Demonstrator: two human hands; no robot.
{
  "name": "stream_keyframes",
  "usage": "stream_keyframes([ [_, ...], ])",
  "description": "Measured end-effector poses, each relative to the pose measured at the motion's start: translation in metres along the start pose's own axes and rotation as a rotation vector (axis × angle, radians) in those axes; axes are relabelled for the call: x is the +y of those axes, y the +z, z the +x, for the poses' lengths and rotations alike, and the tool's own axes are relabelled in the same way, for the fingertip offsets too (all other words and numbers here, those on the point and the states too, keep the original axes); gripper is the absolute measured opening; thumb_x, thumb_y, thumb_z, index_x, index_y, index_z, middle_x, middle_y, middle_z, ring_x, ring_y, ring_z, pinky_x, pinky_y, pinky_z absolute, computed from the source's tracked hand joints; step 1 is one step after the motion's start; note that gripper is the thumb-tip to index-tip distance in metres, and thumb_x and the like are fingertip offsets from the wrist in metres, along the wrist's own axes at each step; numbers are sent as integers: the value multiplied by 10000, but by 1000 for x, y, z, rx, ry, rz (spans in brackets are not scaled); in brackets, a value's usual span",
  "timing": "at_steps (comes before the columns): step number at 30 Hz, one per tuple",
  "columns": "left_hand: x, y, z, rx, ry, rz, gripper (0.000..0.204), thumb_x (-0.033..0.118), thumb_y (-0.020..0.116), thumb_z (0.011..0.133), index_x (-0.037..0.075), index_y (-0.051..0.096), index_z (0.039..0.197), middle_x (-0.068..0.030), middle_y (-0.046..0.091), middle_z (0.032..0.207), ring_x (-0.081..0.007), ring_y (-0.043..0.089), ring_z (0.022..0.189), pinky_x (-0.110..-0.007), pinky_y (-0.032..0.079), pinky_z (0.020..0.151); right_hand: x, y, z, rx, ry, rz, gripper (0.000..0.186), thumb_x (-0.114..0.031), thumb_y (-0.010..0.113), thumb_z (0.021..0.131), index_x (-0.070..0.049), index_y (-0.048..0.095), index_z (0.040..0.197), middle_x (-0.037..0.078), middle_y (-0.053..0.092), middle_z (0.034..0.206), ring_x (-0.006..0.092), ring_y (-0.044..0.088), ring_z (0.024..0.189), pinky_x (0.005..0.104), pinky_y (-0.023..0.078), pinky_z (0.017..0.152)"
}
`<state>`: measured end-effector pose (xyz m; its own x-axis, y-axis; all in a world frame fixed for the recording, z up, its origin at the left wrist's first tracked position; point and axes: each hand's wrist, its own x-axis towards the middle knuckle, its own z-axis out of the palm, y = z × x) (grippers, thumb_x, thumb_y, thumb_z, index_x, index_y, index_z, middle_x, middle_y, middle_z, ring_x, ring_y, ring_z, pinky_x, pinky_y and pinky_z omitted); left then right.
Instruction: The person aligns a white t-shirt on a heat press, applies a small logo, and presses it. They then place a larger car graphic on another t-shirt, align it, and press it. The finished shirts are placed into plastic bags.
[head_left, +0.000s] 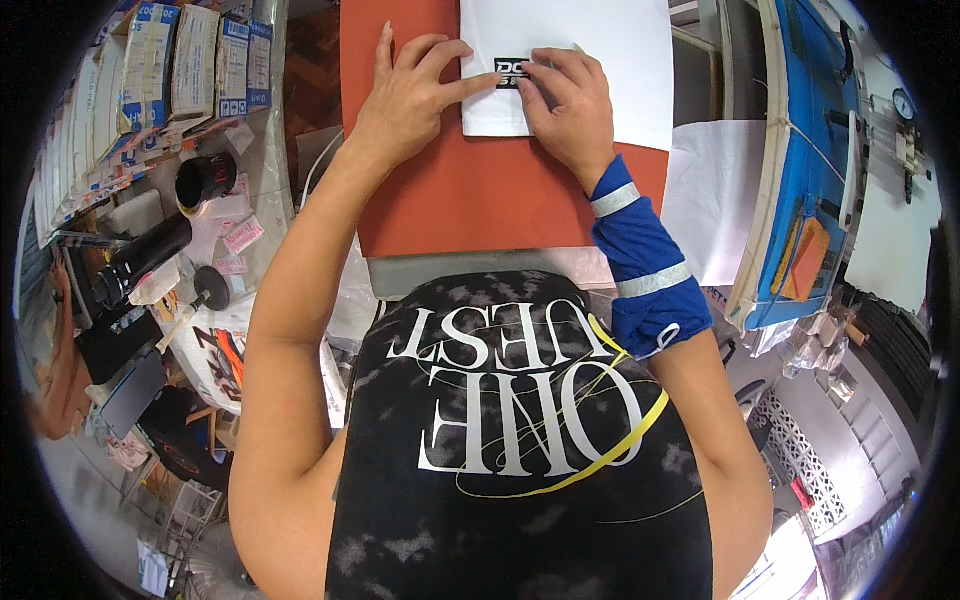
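A white piece of fabric (600, 105) lies on a reddish-orange pad (470, 205), with a small black printed label (511, 72) on it. My left hand (420, 90) rests with fingers apart at the fabric's left edge, its index finger reaching onto the label's left side. My right hand (562, 105), with a blue sleeve and pale bands on the forearm, has thumb and fingertips on the label's right part, partly covering it. Whether those fingers grip the label or only press on it, I cannot tell.
Stacked boxes (140, 70) fill the upper left, above dark cylinders (205, 182) and clutter. A blue machine frame (775, 250) stands at my right beside a white sheet (715, 200). Another person's arm (62, 340) shows at the far left.
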<state>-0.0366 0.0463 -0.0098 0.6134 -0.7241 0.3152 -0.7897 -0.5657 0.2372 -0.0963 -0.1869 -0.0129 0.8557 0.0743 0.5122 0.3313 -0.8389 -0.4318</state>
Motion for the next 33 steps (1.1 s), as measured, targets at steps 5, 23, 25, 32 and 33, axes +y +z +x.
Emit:
stream_keyframes([
  [5,1,-2,0,16,-1,-4,611,-40,591,819,379,730,1242,2,595,1310,-238,500,1304,-703,167,1199,0,-1,0,-8,3,-1,178,-167,756,835,-52,766,970,91,718,1094,320,632,1073,471,473,1044],
  [23,3,-3,0,16,-27,-16,613,-43,587,812,383,734,1227,1,605,1306,-229,508,1311,-673,182,1212,-1,1,1,14,5,0,180,-170,754,832,-69,772,980,76,720,1100,313,628,1082,463,470,1044],
  [25,3,-3,0,13,-27,-12,610,-43,588,812,383,738,1223,2,603,1307,-228,508,1312,-672,182,1213,-1,1,0,16,7,-4,174,-157,745,835,-69,770,983,75,719,1101,312,628,1082,462,470,1046],
  [32,2,-2,0,21,-26,-20,607,-41,595,808,382,741,1217,5,603,1305,-226,509,1311,-671,189,1211,1,1,0,39,25,36,174,-127,728,838,-73,765,999,81,718,1100,316,627,1080,457,475,1043],
  [33,2,-2,0,20,-26,-21,607,-41,596,806,382,741,1217,5,603,1305,-226,509,1311,-672,190,1211,1,1,0,38,33,43,171,-129,729,838,-74,766,996,83,718,1101,320,626,1081,457,477,1042],
])
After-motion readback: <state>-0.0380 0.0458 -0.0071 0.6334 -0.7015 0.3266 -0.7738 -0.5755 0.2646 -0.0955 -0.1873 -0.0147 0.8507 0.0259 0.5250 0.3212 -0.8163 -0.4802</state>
